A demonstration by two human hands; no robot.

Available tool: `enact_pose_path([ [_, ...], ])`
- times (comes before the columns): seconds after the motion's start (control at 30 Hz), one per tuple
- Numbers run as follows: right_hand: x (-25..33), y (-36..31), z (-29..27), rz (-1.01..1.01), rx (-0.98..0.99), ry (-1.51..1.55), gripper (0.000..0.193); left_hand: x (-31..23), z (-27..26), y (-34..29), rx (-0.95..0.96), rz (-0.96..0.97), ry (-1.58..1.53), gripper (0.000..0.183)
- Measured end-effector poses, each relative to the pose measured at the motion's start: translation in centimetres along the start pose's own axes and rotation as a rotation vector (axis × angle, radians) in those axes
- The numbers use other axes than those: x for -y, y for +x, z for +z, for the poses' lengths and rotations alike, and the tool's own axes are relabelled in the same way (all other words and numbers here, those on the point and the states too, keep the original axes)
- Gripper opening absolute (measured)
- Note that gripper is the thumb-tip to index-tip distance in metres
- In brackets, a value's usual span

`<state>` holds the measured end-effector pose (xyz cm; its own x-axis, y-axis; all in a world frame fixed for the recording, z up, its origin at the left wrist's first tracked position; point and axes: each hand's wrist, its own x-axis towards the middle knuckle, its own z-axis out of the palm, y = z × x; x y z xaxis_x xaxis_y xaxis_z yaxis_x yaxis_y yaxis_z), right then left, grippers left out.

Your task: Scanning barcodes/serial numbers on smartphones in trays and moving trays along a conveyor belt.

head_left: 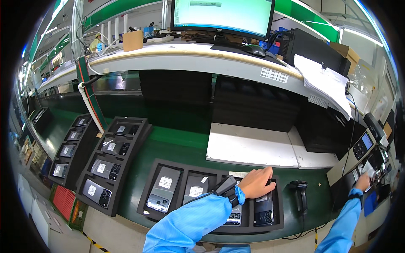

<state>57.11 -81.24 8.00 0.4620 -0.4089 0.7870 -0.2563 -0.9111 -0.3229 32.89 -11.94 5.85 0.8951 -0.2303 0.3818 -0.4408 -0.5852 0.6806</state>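
My left hand point(256, 183) lies over the right part of a black foam tray point(147, 214), its thumb and forefinger apart. Beneath its fingers is the upper end of the rightmost phone point(263, 211), partly hidden. More phones point(164, 189) with white labels sit in the tray's other slots, some behind my blue sleeve. At the far right, my right hand point(363, 182) reaches to the front of a beige label printer point(353, 154), fingers drawn together beside a white strip point(368, 169). What they pinch is too small to make out. A black handheld scanner point(299, 195) stands between the hands.
Two more foam trays point(133, 141) of labelled phones lie at the left on the green bench point(177, 145). White boards point(249, 145) and stacked black trays point(253, 103) are behind. Above runs a shelf point(190, 51) with a monitor point(223, 19) and hanging papers point(322, 78). Cables trail near the scanner.
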Motion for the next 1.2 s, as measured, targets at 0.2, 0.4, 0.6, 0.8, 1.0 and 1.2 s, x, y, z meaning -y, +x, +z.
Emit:
enact_pose_path([
  [0.2,14.3,-20.3,-10.7,0.736,0.415,1.074,0.029,0.1,-0.3,0.1,0.022,-0.039,-0.003,0.034],
  [0.4,30.9,-27.2,-25.9,0.164,1.641,0.874,0.028,0.6,0.6,0.4,-0.091,0.041,0.004,0.030],
  [0.6,34.3,-29.1,-28.3,-0.540,1.640,0.683,0.033,0.0,0.1,0.4,-0.031,0.075,-0.049,0.027],
  [0.8,29.7,-29.3,-26.5,-0.069,0.969,0.618,0.044,-0.3,-0.5,-0.3,0.110,0.115,0.297,0.031],
  [1.0,26.8,-29.2,-19.9,-0.010,0.912,0.577,0.080,-0.4,-1.4,-0.7,0.093,0.104,0.274,0.035],
  [1.2,29.3,-27.1,-19.0,-0.219,0.908,0.469,0.072,0.0,-8.5,-4.6,0.109,0.113,0.436,0.035],
])
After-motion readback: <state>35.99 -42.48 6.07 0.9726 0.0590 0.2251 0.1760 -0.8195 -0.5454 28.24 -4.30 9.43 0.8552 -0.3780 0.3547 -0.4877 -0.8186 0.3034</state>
